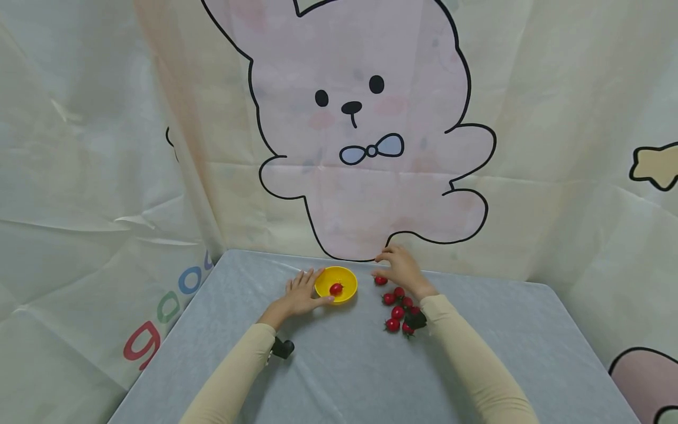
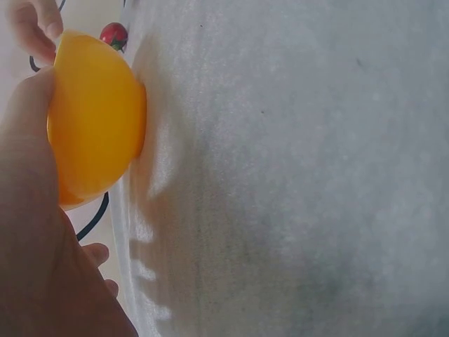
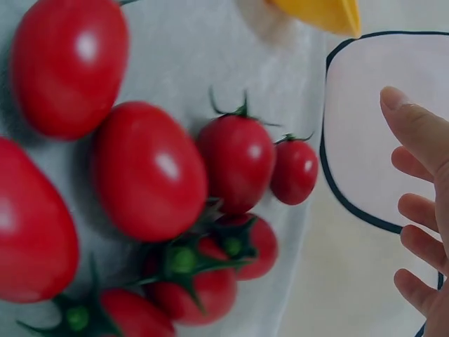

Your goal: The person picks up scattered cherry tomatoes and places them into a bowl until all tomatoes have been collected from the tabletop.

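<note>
My left hand (image 1: pixel 299 295) rests against the left side of a yellow bowl (image 1: pixel 350 292), its thumb along the near rim and its other fingers extended. Inside the bowl lies one red cherry tomato (image 1: pixel 336 289). In the left wrist view the bowl (image 2: pixel 98 119) stands upright and its inside is hidden. My right hand (image 1: pixel 402 272) hovers with parted, loosely bent fingers over the farthest loose cherry tomato (image 1: pixel 380 280). Nothing shows between those fingers (image 3: pixel 419 209) in the right wrist view. Several more cherry tomatoes (image 1: pixel 398 312) with green stems lie grouped below the right wrist.
A grey-blue cloth covers the table (image 1: pixel 339 377). Behind its far edge hangs a curtain (image 1: pixel 529 224) printed with a pink cartoon animal. Another curtain side (image 1: pixel 95 224) runs along the left. A dark wrist camera (image 1: pixel 283 348) sits under the left wrist.
</note>
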Motion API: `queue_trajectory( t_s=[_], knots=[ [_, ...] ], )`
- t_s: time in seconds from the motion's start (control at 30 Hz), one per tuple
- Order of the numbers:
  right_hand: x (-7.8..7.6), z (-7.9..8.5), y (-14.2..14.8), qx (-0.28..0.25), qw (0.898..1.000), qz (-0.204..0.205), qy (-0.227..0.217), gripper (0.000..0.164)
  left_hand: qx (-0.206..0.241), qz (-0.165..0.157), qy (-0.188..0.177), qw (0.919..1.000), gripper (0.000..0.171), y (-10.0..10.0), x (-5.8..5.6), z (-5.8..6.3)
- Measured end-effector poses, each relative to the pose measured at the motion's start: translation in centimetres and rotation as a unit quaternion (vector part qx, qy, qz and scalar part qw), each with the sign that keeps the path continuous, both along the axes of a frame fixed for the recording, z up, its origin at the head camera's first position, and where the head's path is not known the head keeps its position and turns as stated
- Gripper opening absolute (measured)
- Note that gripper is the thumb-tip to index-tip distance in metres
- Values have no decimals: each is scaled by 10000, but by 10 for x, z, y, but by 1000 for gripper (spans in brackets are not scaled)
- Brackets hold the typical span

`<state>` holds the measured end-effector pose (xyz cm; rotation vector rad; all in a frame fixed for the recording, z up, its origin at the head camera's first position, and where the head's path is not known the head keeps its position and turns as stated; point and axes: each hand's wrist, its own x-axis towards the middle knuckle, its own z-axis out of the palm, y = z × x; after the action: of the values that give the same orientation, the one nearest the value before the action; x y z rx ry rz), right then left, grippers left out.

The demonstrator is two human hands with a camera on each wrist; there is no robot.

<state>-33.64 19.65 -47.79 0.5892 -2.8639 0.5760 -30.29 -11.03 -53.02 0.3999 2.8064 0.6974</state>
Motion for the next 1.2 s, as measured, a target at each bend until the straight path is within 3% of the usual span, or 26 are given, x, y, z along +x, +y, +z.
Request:
queue_trajectory(
  t_s=[0.3,0.6,1.2],
  knots=[
    [2,-15,6,27,9996,-245,157,45,-61,18,9,10000,96,1,0,4],
    [4,-30,5,516,9963,-672,113,42,-39,7,-12,10000,96,1,1,4],
    [3,-43,-1,869,9929,-805,-89,42,-31,16,-32,10000,95,1,1,3]
  ],
)
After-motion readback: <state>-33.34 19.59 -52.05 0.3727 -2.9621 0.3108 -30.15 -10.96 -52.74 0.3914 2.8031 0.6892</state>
